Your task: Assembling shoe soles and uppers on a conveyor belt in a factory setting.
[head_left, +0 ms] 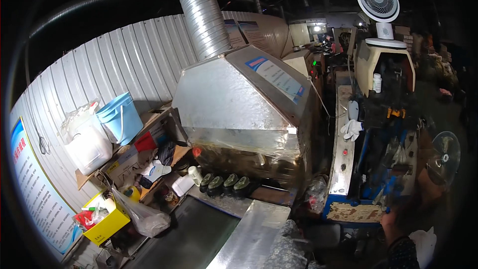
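My right hand [391, 223] is at the lower right, beside the front edge of the blue-framed machine [353, 212]. The hand is dim and smeared, so its fingers do not show clearly, nor whether they hold anything. A dark patterned sleeve [402, 253] covers that forearm. My left hand is out of sight; a grey floral cloth [286, 251] shows at the lower edge. In the middle, several dark green shoes [228, 185] stand in a row at the mouth of a metal hood [234, 99], away from the hand.
A dark conveyor belt [194, 234] and a metal sheet [251, 234] lie in front. On the left are a yellow box [112, 223], a blue bucket [121, 118] and a white jug [89, 150]. A white glove [351, 129] and a fan [378, 0] are on the right.
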The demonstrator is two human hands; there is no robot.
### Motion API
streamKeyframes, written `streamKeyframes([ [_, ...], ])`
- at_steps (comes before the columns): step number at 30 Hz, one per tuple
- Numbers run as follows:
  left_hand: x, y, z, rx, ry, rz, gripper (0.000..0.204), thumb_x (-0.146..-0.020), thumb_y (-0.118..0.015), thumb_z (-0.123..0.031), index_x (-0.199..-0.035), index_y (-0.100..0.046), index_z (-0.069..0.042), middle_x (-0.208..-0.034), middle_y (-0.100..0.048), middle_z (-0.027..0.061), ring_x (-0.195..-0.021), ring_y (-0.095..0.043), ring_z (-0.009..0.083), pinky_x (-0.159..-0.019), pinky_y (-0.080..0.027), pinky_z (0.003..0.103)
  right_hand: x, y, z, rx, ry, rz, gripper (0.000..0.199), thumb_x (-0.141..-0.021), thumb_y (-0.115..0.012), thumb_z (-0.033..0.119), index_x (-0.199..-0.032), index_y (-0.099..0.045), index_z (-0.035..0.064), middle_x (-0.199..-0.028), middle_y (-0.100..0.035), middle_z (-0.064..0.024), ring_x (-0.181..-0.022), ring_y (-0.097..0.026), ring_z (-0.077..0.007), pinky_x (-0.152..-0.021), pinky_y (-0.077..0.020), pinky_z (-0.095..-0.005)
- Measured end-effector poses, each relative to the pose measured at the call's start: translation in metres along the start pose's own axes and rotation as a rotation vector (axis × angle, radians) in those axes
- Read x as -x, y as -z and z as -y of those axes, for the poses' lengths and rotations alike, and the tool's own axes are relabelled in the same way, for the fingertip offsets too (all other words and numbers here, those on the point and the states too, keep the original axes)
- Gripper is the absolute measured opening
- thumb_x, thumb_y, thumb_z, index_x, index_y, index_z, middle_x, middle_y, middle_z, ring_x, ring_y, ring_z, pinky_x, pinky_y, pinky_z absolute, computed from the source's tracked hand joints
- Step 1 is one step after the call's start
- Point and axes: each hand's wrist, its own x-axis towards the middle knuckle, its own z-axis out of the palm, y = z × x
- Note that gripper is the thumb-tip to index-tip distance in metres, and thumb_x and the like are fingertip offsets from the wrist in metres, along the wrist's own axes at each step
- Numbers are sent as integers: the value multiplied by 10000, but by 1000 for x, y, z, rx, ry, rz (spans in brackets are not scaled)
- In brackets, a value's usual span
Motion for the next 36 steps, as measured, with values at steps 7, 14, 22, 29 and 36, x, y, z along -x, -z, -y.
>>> streamKeyframes([
  [7,-3,-10,2,8,-44,4,425,-895,-598,-287,-1202,-577,6,-1254,-582,216,-1166,-520,407,-985,-396,512,-14,8,-16,-120,-271,84,288,-811,-647,138,-1063,-654,0,-910,-678,-257,-914,-652,-437,-776,-502,-475],
  [14,-5,-3,-5,11,30,38,432,-895,-597,-289,-1215,-577,1,-1262,-580,217,-1184,-515,403,-998,-387,516,-9,9,-10,-148,-200,118,278,-815,-640,109,-1066,-649,-11,-851,-679,-241,-793,-686,-398,-678,-514,-465],
  [22,-1,6,-8,-4,56,54,410,-899,-595,-269,-1217,-573,-12,-1265,-579,201,-1181,-512,402,-1013,-374,520,13,33,70,-289,-354,199,264,-870,-550,15,-1130,-595,15,-584,-531,-98,-449,-567,-229,-418,-423,-391],
  [29,-5,0,-9,27,42,53,408,-893,-596,-255,-1214,-567,-5,-1257,-572,220,-1183,-505,418,-1010,-371,530,-2,21,25,-219,-278,171,233,-888,-603,94,-1103,-603,3,-604,-574,-113,-469,-602,-235,-422,-441,-394],
  [36,-4,1,-4,37,42,33,430,-889,-613,-273,-1218,-568,0,-1274,-565,226,-1188,-505,419,-1012,-373,525,9,31,53,-150,-109,69,194,-871,-603,80,-1037,-616,-21,-615,-595,-141,-450,-600,-267,-417,-446,-412],
])
